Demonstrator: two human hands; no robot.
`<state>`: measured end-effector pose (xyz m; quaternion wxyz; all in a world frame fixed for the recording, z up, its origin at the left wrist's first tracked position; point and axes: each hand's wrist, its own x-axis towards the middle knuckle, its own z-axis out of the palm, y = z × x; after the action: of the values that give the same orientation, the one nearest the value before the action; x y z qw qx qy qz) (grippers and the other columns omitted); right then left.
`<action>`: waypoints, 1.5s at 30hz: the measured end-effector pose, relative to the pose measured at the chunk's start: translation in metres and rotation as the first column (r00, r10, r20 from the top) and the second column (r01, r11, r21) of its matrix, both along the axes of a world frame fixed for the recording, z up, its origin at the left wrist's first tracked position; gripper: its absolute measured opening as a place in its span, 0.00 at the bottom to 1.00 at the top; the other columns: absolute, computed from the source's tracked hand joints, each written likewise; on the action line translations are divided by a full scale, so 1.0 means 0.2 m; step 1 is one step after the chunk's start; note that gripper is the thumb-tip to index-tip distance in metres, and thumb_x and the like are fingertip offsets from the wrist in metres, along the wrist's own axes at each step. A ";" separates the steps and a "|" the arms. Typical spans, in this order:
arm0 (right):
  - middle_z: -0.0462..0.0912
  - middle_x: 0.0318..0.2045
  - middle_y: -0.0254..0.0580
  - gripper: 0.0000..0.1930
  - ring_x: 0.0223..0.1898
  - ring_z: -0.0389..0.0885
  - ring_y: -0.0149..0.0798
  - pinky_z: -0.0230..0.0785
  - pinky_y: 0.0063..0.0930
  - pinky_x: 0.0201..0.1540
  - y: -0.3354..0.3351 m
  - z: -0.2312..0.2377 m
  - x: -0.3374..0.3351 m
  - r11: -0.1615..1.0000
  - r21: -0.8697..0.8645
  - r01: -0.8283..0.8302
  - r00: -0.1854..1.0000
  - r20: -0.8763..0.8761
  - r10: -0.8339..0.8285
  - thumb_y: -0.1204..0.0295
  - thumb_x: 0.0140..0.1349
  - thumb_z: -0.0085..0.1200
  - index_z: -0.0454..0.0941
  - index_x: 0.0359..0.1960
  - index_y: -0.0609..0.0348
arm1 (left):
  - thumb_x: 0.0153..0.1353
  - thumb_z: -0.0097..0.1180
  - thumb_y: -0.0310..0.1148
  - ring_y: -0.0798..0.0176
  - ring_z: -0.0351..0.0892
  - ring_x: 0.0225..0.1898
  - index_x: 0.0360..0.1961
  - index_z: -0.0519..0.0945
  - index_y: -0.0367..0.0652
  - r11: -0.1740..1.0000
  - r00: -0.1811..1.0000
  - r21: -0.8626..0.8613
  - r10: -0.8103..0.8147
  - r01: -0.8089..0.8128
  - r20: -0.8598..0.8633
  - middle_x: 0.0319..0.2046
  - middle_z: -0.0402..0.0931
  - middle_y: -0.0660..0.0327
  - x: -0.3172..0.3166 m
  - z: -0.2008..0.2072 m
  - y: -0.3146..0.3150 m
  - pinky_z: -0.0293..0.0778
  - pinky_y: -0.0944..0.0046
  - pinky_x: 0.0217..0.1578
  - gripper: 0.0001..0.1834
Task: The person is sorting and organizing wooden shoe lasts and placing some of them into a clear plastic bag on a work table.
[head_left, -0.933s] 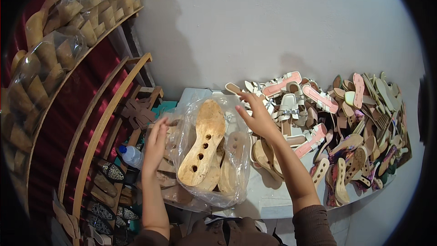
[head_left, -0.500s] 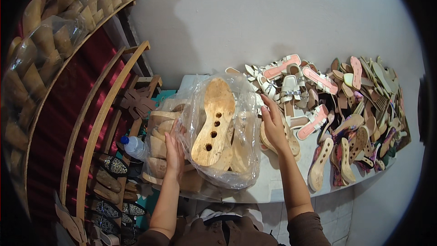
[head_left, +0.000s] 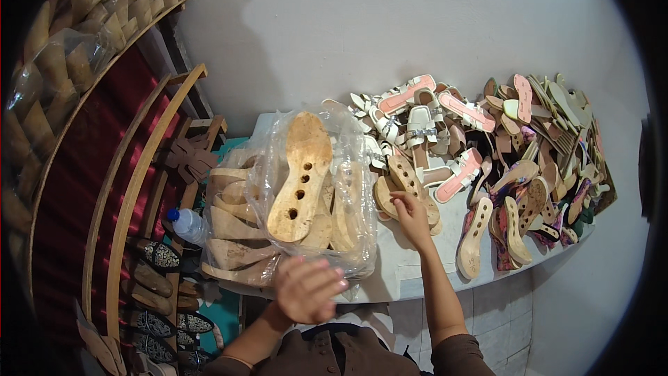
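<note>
A clear plastic bag [head_left: 365, 251] holds several wooden shoe soles and lies on the table in front of me. On top of it rests a long wooden sole [head_left: 303, 167] with a row of dark holes. My left hand [head_left: 309, 289], blurred by motion, hovers at the bag's near edge with fingers stretched out and nothing in them. To the right of the bag, my right hand [head_left: 412, 217] has its fingers bent together at a wooden shoe sole [head_left: 405, 174] lying on other soles. The hand partly covers that sole, so the contact is hard to see.
White and pink sandals [head_left: 421, 125] are heaped behind my right hand. More soles and straps [head_left: 550, 167] pile up at the right. Bagged wooden blocks [head_left: 233, 237], a water bottle [head_left: 188, 226] and wooden racks [head_left: 132, 237] with shoes stand left. A wall rises behind the table [head_left: 410, 271].
My left hand has left the bag's left side and moved toward me. My right hand has come down from beside the bag onto the wooden soles, its fingers now bent. The view has shifted slightly.
</note>
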<state>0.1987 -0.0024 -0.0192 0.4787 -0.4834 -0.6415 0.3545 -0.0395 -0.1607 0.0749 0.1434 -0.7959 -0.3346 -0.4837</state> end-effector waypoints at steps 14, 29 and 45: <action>0.68 0.46 0.52 0.27 0.48 0.67 0.51 0.61 0.43 0.48 0.02 -0.06 0.41 0.963 0.264 -0.057 0.666 0.728 -0.161 0.61 0.45 0.60 0.69 0.49 0.54 | 0.51 0.53 0.30 0.59 0.75 0.34 0.34 0.79 0.43 0.734 0.966 -0.630 -0.225 0.254 0.127 0.29 0.76 0.61 0.84 -0.48 0.28 0.69 0.62 0.37 0.09; 0.63 0.53 0.67 0.25 0.49 0.69 0.61 0.65 0.41 0.51 0.10 -0.30 0.62 0.985 0.035 -0.170 0.874 0.468 0.134 0.59 0.54 0.55 0.72 0.49 0.64 | 0.60 0.49 0.43 0.58 0.71 0.48 0.53 0.64 0.34 0.312 0.306 -0.728 0.755 0.611 0.580 0.48 0.70 0.50 1.20 -0.97 0.77 0.65 0.63 0.49 0.27; 0.63 0.53 0.55 0.24 0.55 0.66 0.51 0.59 0.33 0.56 -0.10 -0.35 0.85 0.957 -0.134 -0.256 0.960 0.083 0.268 0.62 0.58 0.53 0.70 0.53 0.64 | 0.59 0.51 0.37 0.65 0.75 0.20 0.40 0.73 0.33 0.225 0.562 -0.868 0.685 0.442 0.464 0.25 0.77 0.57 1.18 -1.08 0.67 0.70 0.67 0.17 0.16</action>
<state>0.3689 -0.0227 -0.0893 0.3642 -0.4396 -0.7001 0.4289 0.1961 -0.0269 -0.1420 -0.5056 -0.3396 -0.6518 -0.4519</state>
